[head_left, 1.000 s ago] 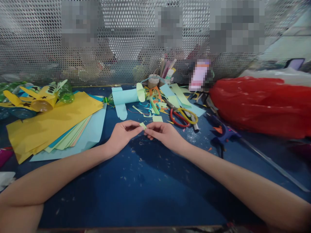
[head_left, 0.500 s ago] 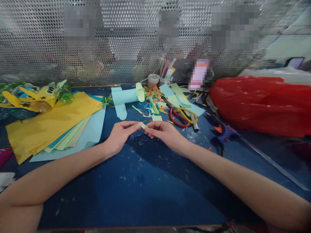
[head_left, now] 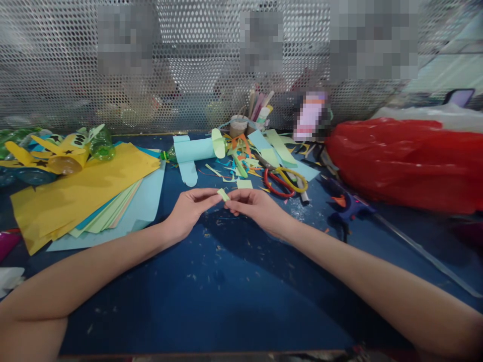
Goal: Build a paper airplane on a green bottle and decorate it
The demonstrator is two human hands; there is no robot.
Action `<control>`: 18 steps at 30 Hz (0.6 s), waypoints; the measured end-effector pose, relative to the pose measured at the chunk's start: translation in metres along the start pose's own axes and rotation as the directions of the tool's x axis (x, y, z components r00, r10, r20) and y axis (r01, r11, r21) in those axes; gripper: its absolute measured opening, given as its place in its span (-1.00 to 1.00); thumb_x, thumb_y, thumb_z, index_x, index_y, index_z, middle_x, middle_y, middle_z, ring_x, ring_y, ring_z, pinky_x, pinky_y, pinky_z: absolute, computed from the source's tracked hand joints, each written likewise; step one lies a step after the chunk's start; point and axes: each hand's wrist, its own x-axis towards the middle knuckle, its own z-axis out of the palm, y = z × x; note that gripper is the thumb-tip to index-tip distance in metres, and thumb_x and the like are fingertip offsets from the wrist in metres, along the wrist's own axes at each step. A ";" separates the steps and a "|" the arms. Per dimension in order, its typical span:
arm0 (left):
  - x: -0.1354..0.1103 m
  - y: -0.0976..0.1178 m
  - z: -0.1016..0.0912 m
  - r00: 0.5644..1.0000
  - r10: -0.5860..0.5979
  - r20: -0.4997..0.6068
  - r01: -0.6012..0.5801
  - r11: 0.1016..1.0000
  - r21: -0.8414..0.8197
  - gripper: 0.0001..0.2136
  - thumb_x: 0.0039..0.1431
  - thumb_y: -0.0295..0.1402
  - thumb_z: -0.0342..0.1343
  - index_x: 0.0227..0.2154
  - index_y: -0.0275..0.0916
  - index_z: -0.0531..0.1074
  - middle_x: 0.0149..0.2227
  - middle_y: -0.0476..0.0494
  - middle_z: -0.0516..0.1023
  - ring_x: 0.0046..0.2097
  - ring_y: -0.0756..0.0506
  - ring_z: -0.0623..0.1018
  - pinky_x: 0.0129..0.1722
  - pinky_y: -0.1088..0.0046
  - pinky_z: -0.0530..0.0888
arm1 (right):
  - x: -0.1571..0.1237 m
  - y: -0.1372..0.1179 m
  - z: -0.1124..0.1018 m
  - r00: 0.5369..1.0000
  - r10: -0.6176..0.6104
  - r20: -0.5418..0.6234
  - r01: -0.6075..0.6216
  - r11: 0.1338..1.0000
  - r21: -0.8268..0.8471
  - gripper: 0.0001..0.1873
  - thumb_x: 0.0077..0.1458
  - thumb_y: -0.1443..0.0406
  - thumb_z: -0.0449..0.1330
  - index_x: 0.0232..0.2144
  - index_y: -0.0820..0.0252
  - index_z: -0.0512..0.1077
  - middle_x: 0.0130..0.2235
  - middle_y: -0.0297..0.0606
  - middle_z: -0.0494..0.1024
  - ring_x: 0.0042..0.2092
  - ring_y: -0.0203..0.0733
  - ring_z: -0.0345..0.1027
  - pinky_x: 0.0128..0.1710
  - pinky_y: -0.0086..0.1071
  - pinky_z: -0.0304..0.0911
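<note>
Left hand (head_left: 184, 213) and right hand (head_left: 258, 208), mid-frame, fingertips pinched together on small green paper (head_left: 223, 194). Scissors (head_left: 278, 171) right of centre.

The bare left forearm (head_left: 113, 264) and right forearm (head_left: 362, 274) angle inward, left hand (head_left: 184, 211) and right hand (head_left: 260, 208) close together, each pinching thumb (head_left: 210, 202) to fingers (head_left: 206, 191).

The head camera looks from six o'clock, above the near side of the blue table (head_left: 211, 311), forward and downward toward the perforated metal panel (head_left: 204, 50) at twelve. Close in, the wearer's left forearm (head_left: 105, 264) enters from eight, the right forearm (head_left: 358, 264) from four.
</note>
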 end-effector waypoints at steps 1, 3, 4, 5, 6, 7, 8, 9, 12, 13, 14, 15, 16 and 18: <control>0.000 0.000 0.001 1.000 0.003 -0.015 -0.002 1.000 0.008 -0.77 -0.12 -0.25 0.38 -0.35 -0.21 0.62 -0.25 -0.13 0.65 -0.21 -0.09 0.56 -0.07 0.33 0.45 | 0.000 0.000 0.000 1.000 0.001 0.000 -0.001 1.000 -0.002 -0.69 -0.17 0.14 0.40 -0.41 0.22 0.52 -0.46 -0.36 0.50 -0.44 -0.38 0.28 -0.38 -0.41 0.24; -0.001 0.000 0.002 0.999 0.013 -0.043 -0.011 0.999 0.034 -0.76 -0.14 -0.25 0.38 -0.36 -0.22 0.62 -0.24 -0.14 0.65 -0.19 -0.11 0.57 -0.07 0.32 0.46 | 0.000 0.001 0.000 1.000 0.005 -0.003 -0.005 1.000 -0.014 -0.70 -0.18 0.15 0.41 -0.42 0.22 0.52 -0.47 -0.37 0.49 -0.45 -0.37 0.29 -0.38 -0.41 0.25; -0.001 0.000 0.002 0.998 0.017 -0.055 -0.014 0.999 0.047 -0.75 -0.14 -0.25 0.39 -0.35 -0.22 0.62 -0.24 -0.15 0.65 -0.18 -0.12 0.57 -0.08 0.31 0.46 | 0.001 0.001 0.000 1.000 0.007 -0.006 -0.007 1.000 -0.022 -0.71 -0.19 0.16 0.41 -0.42 0.22 0.51 -0.48 -0.37 0.49 -0.45 -0.37 0.29 -0.38 -0.40 0.26; -0.001 0.000 0.003 0.998 0.020 -0.065 -0.017 0.998 0.058 -0.74 -0.14 -0.24 0.38 -0.35 -0.22 0.62 -0.23 -0.15 0.65 -0.17 -0.13 0.57 -0.08 0.31 0.47 | 0.001 0.001 0.000 1.000 0.009 -0.012 -0.009 1.000 -0.028 -0.71 -0.19 0.16 0.40 -0.43 0.21 0.51 -0.49 -0.38 0.49 -0.46 -0.37 0.30 -0.38 -0.40 0.27; -0.001 0.000 0.003 0.997 0.025 -0.070 -0.020 0.997 0.068 -0.74 -0.13 -0.24 0.38 -0.35 -0.22 0.62 -0.23 -0.15 0.65 -0.17 -0.13 0.58 -0.08 0.31 0.47 | 0.001 0.001 0.001 1.000 0.011 -0.016 -0.011 0.999 -0.032 -0.72 -0.18 0.15 0.40 -0.43 0.21 0.51 -0.49 -0.38 0.50 -0.46 -0.37 0.30 -0.38 -0.40 0.28; -0.001 0.000 0.004 0.997 0.030 -0.073 -0.025 0.997 0.078 -0.75 -0.13 -0.23 0.37 -0.35 -0.21 0.61 -0.23 -0.15 0.65 -0.17 -0.13 0.58 -0.09 0.31 0.47 | 0.001 0.001 0.001 1.000 0.012 -0.022 -0.012 0.999 -0.032 -0.72 -0.18 0.15 0.40 -0.44 0.21 0.50 -0.49 -0.38 0.50 -0.46 -0.38 0.31 -0.38 -0.41 0.29; -0.001 0.000 0.004 0.996 0.038 -0.076 -0.031 0.995 0.090 -0.75 -0.12 -0.23 0.37 -0.35 -0.21 0.61 -0.24 -0.15 0.65 -0.17 -0.13 0.58 -0.09 0.31 0.48 | 0.002 0.002 0.001 1.000 0.012 -0.027 -0.013 0.999 -0.032 -0.72 -0.18 0.15 0.40 -0.44 0.20 0.50 -0.48 -0.37 0.51 -0.46 -0.38 0.32 -0.38 -0.41 0.30; -0.001 0.000 0.004 0.996 0.048 -0.079 -0.040 0.994 0.100 -0.75 -0.12 -0.22 0.36 -0.35 -0.21 0.61 -0.25 -0.14 0.65 -0.17 -0.13 0.58 -0.10 0.30 0.48 | 0.002 0.002 0.001 0.999 0.012 -0.030 -0.013 0.999 -0.032 -0.72 -0.18 0.14 0.40 -0.44 0.20 0.50 -0.47 -0.37 0.53 -0.46 -0.38 0.33 -0.38 -0.41 0.31; 0.000 -0.002 0.005 0.994 0.061 -0.090 -0.051 0.993 0.110 -0.75 -0.13 -0.22 0.37 -0.36 -0.21 0.61 -0.27 -0.14 0.65 -0.20 -0.13 0.58 -0.12 0.32 0.49 | 0.003 0.003 0.000 1.000 0.008 -0.010 -0.008 0.998 -0.058 -0.72 -0.16 0.14 0.39 -0.43 0.19 0.50 -0.45 -0.34 0.56 -0.45 -0.36 0.37 -0.37 -0.40 0.34; 0.000 -0.003 0.005 0.994 0.058 -0.093 -0.048 0.993 0.105 -0.75 -0.13 -0.22 0.37 -0.37 -0.22 0.61 -0.28 -0.14 0.65 -0.22 -0.12 0.58 -0.13 0.33 0.49 | 0.003 0.003 -0.002 1.000 0.004 0.008 -0.003 0.996 -0.088 -0.73 -0.14 0.14 0.37 -0.43 0.19 0.50 -0.44 -0.33 0.57 -0.45 -0.35 0.39 -0.37 -0.39 0.35; 0.001 -0.004 0.004 0.994 0.051 -0.095 -0.042 0.995 0.096 -0.75 -0.14 -0.22 0.38 -0.37 -0.22 0.60 -0.30 -0.13 0.65 -0.24 -0.10 0.58 -0.15 0.34 0.49 | 0.004 0.002 -0.004 1.000 -0.003 0.031 0.007 0.990 -0.138 -0.75 -0.10 0.14 0.35 -0.43 0.19 0.50 -0.44 -0.32 0.57 -0.45 -0.33 0.40 -0.36 -0.37 0.36; 0.001 -0.005 0.004 0.994 0.043 -0.099 -0.035 0.996 0.084 -0.74 -0.14 -0.21 0.38 -0.38 -0.23 0.60 -0.33 -0.12 0.64 -0.27 -0.08 0.57 -0.16 0.36 0.49 | 0.005 0.000 -0.007 0.999 -0.017 0.048 0.027 0.976 -0.215 -0.77 -0.06 0.14 0.32 -0.43 0.19 0.51 -0.45 -0.31 0.57 -0.45 -0.31 0.41 -0.35 -0.35 0.36; 0.002 -0.006 0.004 0.994 0.032 -0.105 -0.025 0.997 0.069 -0.74 -0.15 -0.21 0.38 -0.37 -0.23 0.60 -0.35 -0.11 0.64 -0.30 -0.07 0.57 -0.18 0.37 0.49 | 0.005 -0.003 -0.011 0.998 -0.040 0.053 0.055 0.946 -0.319 -0.79 -0.03 0.15 0.30 -0.43 0.18 0.51 -0.46 -0.30 0.57 -0.45 -0.28 0.42 -0.34 -0.32 0.35; 0.003 -0.008 0.002 0.994 0.011 -0.113 -0.007 0.999 0.033 -0.73 -0.14 -0.21 0.38 -0.36 -0.23 0.60 -0.38 -0.09 0.63 -0.34 -0.04 0.56 -0.20 0.39 0.49 | 0.004 -0.012 -0.023 0.992 -0.122 0.013 0.108 0.819 -0.564 -0.83 0.01 0.18 0.26 -0.44 0.16 0.52 -0.47 -0.28 0.57 -0.43 -0.23 0.43 -0.32 -0.29 0.33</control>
